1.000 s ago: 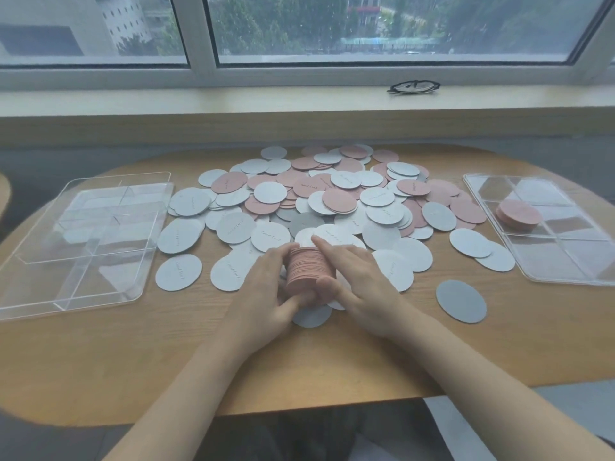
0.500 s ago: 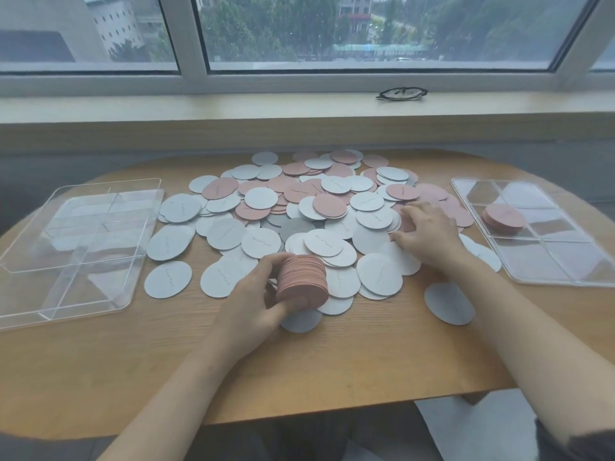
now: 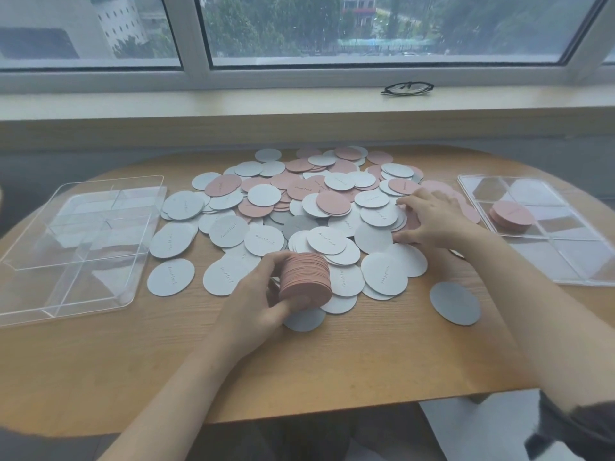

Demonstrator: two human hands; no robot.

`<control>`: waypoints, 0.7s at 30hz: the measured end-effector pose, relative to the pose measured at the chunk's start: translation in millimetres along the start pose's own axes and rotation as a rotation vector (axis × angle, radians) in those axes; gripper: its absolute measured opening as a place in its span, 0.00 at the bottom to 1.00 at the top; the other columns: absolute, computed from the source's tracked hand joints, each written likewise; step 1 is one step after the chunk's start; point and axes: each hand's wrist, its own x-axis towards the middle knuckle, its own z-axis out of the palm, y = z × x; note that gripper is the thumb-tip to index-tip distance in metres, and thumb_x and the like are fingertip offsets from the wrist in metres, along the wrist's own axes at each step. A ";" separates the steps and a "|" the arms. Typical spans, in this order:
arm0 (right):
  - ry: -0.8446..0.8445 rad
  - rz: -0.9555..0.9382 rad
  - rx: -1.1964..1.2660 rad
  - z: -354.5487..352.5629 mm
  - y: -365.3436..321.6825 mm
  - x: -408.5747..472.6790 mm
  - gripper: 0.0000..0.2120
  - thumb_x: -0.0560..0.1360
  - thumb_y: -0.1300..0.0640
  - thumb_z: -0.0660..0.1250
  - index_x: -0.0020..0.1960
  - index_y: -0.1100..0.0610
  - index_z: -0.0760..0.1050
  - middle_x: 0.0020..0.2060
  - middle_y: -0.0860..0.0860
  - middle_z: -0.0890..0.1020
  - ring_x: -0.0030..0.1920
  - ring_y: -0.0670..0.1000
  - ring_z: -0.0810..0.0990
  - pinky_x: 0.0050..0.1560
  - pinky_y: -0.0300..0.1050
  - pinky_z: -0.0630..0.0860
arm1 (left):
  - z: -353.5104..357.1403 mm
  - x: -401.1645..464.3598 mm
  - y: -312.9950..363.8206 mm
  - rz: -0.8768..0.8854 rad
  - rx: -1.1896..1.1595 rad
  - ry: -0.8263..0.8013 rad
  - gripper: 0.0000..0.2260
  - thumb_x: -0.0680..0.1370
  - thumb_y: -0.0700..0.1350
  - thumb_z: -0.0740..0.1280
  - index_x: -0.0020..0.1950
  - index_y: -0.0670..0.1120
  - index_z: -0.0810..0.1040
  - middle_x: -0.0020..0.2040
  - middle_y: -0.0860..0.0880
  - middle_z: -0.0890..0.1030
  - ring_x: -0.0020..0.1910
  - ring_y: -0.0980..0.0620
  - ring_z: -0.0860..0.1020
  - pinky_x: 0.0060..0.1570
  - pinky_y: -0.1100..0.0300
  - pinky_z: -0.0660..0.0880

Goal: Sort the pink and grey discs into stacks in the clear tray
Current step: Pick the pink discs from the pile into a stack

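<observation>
Pink discs (image 3: 306,277): two stacks; two clear trays (image 3: 80,241).

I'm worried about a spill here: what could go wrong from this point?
The left hand alone grips the tall pink stack from the side, so discs might slide out and scatter. The right hand reaches into the overlapping loose pile, where pink edges lie under grey discs; pulling one could drag neighbours toward the table edge.

Soft daylight is pouring through the wide white-framed window (image 3: 366,28), with green trees and buildings showing outside. A pair of black-rimmed glasses (image 3: 406,88) is lying on the pale sill (image 3: 199,103), and the rounded light-wood tabletop (image 3: 366,361) is filling the foreground.
</observation>
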 end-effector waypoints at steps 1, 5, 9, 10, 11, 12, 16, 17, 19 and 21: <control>-0.002 0.014 0.029 -0.3 -1.3 -0.1 0.38 0.67 0.37 0.74 0.73 0.48 0.67 0.70 0.49 0.67 0.70 0.56 0.61 0.70 0.57 0.56 | -0.1 -0.1 0.3 0.000 -0.003 -0.003 0.25 0.71 0.53 0.75 0.65 0.61 0.71 0.57 0.59 0.81 0.47 0.50 0.81 0.52 0.44 0.78; 0.067 0.038 0.221 -0.6 -4.2 -4.2 0.34 0.65 0.44 0.79 0.66 0.49 0.72 0.58 0.49 0.73 0.63 0.56 0.68 0.60 0.49 0.63 | -0.2 -0.3 0.5 -0.001 -0.014 -0.008 0.25 0.71 0.54 0.75 0.66 0.61 0.71 0.57 0.58 0.81 0.47 0.48 0.81 0.52 0.43 0.78; 0.211 0.041 0.520 -2.1 -9.5 -16.6 0.27 0.67 0.61 0.78 0.62 0.49 0.74 0.49 0.52 0.78 0.49 0.52 0.74 0.47 0.43 0.71 | -0.1 0.2 0.5 -0.004 -0.020 -0.010 0.25 0.71 0.54 0.75 0.65 0.62 0.71 0.57 0.59 0.81 0.47 0.48 0.81 0.52 0.43 0.78; 0.236 0.039 0.598 -2.5 -10.6 -20.0 0.26 0.68 0.64 0.76 0.61 0.48 0.74 0.47 0.50 0.77 0.48 0.50 0.75 0.44 0.40 0.72 | -0.1 0.3 0.5 -0.005 -0.019 -0.011 0.25 0.71 0.54 0.75 0.65 0.62 0.71 0.56 0.59 0.81 0.47 0.48 0.81 0.52 0.43 0.78; 0.266 0.038 0.672 -3.1 -12.3 -23.6 0.25 0.69 0.66 0.74 0.60 0.48 0.74 0.45 0.49 0.77 0.46 0.48 0.75 0.41 0.38 0.73 | 0.0 0.5 0.2 -0.005 -0.017 -0.010 0.25 0.71 0.54 0.75 0.65 0.62 0.71 0.56 0.59 0.81 0.46 0.48 0.81 0.52 0.43 0.78; 0.301 0.039 0.734 -3.6 -14.4 -27.1 0.23 0.69 0.67 0.73 0.60 0.49 0.74 0.44 0.47 0.76 0.44 0.46 0.75 0.40 0.37 0.73 | 0.1 0.5 -0.1 -0.005 -0.017 -0.009 0.25 0.71 0.54 0.75 0.65 0.62 0.71 0.56 0.59 0.81 0.46 0.48 0.81 0.51 0.43 0.78; 0.502 0.033 0.883 -6.2 -27.9 -40.6 0.14 0.73 0.62 0.71 0.57 0.52 0.75 0.44 0.46 0.78 0.40 0.40 0.74 0.39 0.34 0.72 | 0.1 0.6 0.0 -0.008 -0.034 -0.010 0.26 0.70 0.54 0.75 0.66 0.61 0.71 0.57 0.58 0.81 0.45 0.46 0.81 0.51 0.41 0.78; 0.559 0.031 0.904 -6.6 -32.8 -44.2 0.11 0.75 0.58 0.71 0.56 0.53 0.76 0.45 0.47 0.78 0.40 0.39 0.74 0.39 0.30 0.71 | 0.1 0.9 0.2 -0.009 -0.040 -0.009 0.26 0.70 0.54 0.75 0.66 0.61 0.71 0.57 0.58 0.81 0.46 0.46 0.81 0.51 0.40 0.78; 0.688 0.014 0.914 -6.4 -43.5 -51.2 0.10 0.76 0.53 0.72 0.55 0.54 0.76 0.45 0.48 0.79 0.42 0.39 0.76 0.42 0.28 0.70 | 0.1 0.8 0.4 -0.007 -0.045 -0.005 0.26 0.70 0.55 0.75 0.65 0.61 0.71 0.57 0.57 0.81 0.46 0.46 0.81 0.51 0.40 0.78; 0.796 -0.025 0.904 -5.6 -55.4 -57.1 0.09 0.77 0.55 0.71 0.54 0.57 0.76 0.45 0.49 0.80 0.45 0.41 0.77 0.46 0.31 0.71 | -0.2 0.6 0.3 -0.007 -0.047 0.002 0.25 0.70 0.55 0.75 0.65 0.62 0.71 0.56 0.57 0.82 0.47 0.47 0.81 0.52 0.41 0.78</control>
